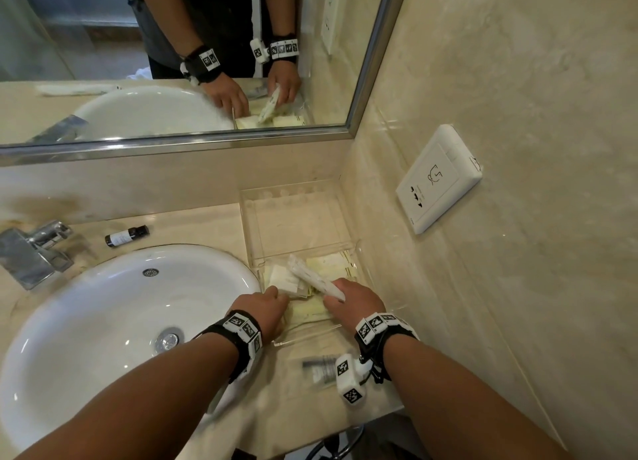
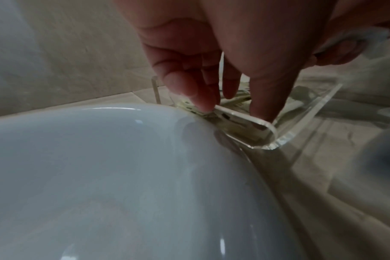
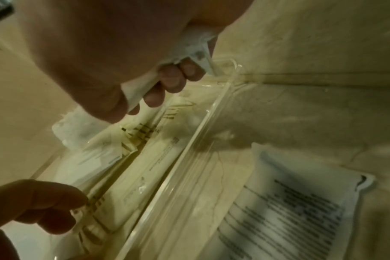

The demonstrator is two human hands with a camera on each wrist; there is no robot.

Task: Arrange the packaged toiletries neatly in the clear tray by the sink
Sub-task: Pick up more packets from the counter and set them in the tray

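Head view: clear tray sits on the tabletop in the corner, between the white sink and the side wall. Flat cream packets lie in its near section; the far section shows bare. Right hand has its grip curled round a long white sachet, held at the near end. Sachet's long axis runs diagonally, free end pointing up-left over the packets. Left hand is at the tray's near-left corner, fingers down on the packets. A small dark bottle lies on its side by the faucet. Mirror repeats both hands.

Left wrist view: only here, left fingers show spread and fairly straight, tips reaching inside the tray's rounded corner onto the packets; whether they pinch one, cannot tell. Sink rim touches or nearly touches the tray.

Right wrist view: fingers wrapped round the sachet, which passes through the fist and sticks out both sides. Below, packets lie parallel to the tray wall. A printed packet lies outside the tray on the tabletop, text blurred.
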